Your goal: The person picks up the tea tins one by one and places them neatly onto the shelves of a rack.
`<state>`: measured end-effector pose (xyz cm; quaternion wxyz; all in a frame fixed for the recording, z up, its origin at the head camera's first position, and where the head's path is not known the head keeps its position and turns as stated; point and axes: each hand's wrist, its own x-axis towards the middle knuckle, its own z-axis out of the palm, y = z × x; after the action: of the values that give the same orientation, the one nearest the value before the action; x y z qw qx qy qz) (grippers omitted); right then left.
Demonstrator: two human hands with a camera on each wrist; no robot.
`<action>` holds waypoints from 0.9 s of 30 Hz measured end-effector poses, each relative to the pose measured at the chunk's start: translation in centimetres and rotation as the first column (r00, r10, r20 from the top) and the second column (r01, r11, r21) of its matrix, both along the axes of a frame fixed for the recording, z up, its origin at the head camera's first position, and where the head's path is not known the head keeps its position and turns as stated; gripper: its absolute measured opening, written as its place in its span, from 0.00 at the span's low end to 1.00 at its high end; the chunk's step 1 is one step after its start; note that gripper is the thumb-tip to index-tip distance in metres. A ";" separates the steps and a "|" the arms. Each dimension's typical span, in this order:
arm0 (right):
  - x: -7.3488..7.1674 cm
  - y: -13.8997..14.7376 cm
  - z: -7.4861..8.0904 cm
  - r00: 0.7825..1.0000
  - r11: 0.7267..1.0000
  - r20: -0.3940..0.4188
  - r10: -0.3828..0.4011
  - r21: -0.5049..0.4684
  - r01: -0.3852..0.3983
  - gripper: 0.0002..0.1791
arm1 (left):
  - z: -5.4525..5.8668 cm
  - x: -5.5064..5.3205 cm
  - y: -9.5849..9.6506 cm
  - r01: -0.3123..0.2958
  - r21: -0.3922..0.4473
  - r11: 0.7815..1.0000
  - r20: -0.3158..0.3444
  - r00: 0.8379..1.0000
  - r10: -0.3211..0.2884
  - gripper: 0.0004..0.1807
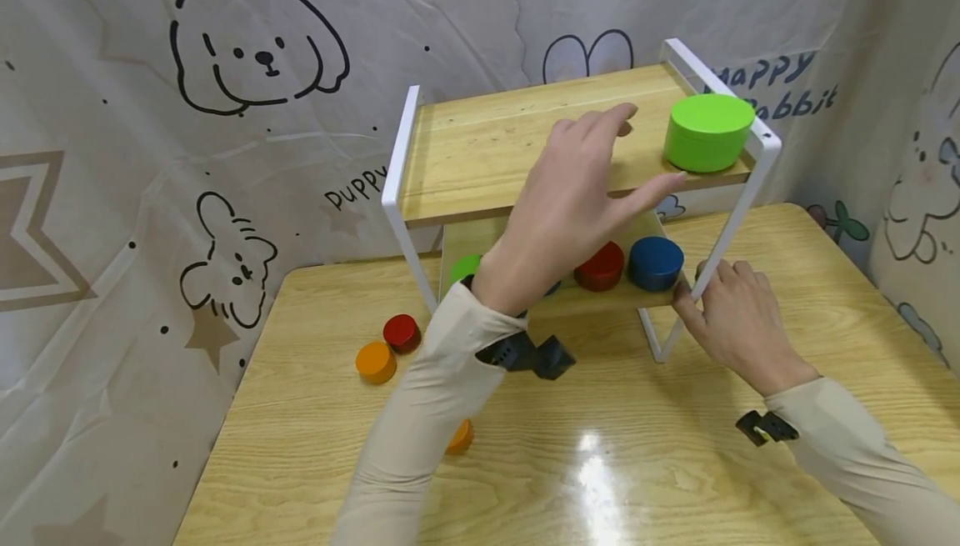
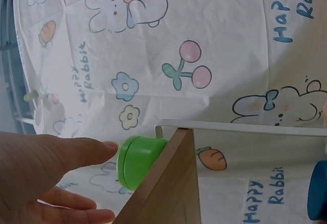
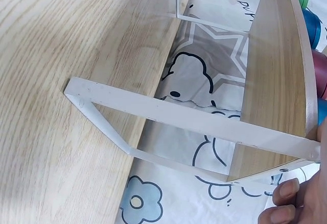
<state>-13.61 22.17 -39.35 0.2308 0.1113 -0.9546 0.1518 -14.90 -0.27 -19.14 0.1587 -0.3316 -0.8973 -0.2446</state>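
– "Count, please."
– "On the top board (image 1: 487,142), right end: one lime cylinder (image 1: 708,136). On the lower board (image 1: 483,237): one green (image 1: 465,267), one red (image 1: 600,267), two blue (image 1: 656,263). On the table (image 1: 675,463): one red (image 1: 402,333), two orange (image 1: 376,363)."
– "Hands?"
– "Left hand (image 1: 570,179): extended, holding nothing, thumb just beside the lime cylinder. Right hand (image 1: 738,317): gripping the white frame (image 1: 737,212)."
– "Only in the head view?"
– "The table's cylinders. In the right wrist view: all four lower ones; from above, two mostly behind the left arm (image 1: 420,413)."

Right hand (image 3: 308,199) against white shelf frame (image 3: 194,118)
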 end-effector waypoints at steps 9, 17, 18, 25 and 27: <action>0.0 -0.1 0.2 1.000 1.000 0.029 -0.004 -0.004 0.004 0.16 | -1.6 1.2 -2.7 -0.005 0.049 0.999 -0.083 0.996 0.010 0.35; 0.0 -0.1 0.0 1.000 1.000 0.016 -0.001 -0.007 0.001 0.18 | -3.0 2.2 -3.9 0.041 0.127 0.991 -0.231 0.973 -0.010 0.30; 0.0 0.0 0.0 1.000 1.000 0.014 0.001 -0.007 -0.001 0.18 | -3.2 2.4 -4.1 0.049 0.141 0.989 -0.247 0.969 -0.013 0.29; 0.0 -0.1 0.1 1.000 1.000 0.018 0.002 -0.011 -0.002 0.18 | -4.7 3.5 -5.5 0.074 0.216 0.974 -0.287 0.958 -0.009 0.24; 0.0 -0.2 0.1 1.000 1.000 0.020 0.003 -0.013 -0.003 0.18 | -5.2 3.8 -5.8 0.070 0.224 0.972 -0.284 0.959 -0.003 0.23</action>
<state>-13.60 21.99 -39.27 0.2217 0.1095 -0.9557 0.1595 -11.15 -6.09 -24.36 0.3176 -0.3587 -0.8246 -0.3010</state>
